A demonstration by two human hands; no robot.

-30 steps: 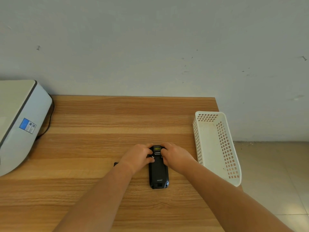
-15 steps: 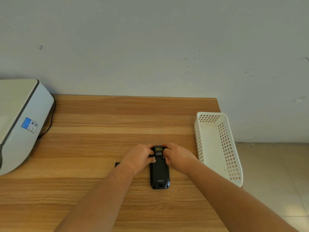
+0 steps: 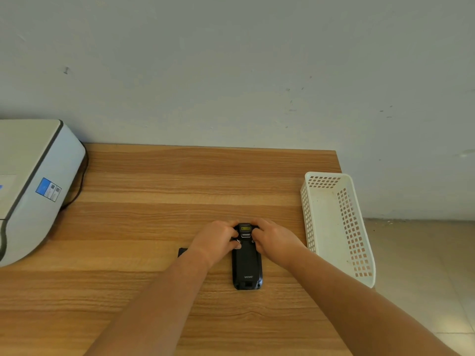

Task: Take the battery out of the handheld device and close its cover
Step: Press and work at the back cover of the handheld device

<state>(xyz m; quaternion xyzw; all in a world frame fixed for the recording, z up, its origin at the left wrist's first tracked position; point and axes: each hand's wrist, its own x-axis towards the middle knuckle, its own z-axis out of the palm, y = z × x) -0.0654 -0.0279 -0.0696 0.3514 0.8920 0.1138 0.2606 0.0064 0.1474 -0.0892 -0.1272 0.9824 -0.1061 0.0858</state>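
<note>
I see the black handheld device lying back-up on the wooden table, near its front right part. My left hand and right hand both sit at its far end, fingers curled and pressing on the 2 sides of the back cover by the scanner window. A small black object, mostly hidden by my left wrist, lies just left. A white basket stands at the right edge, a printer far left.

A wooden table stood against a pale wall. On its left edge rested a white machine with a blue label and a dark cable behind it. A white perforated basket lay at the right edge, beside a tiled floor
</note>
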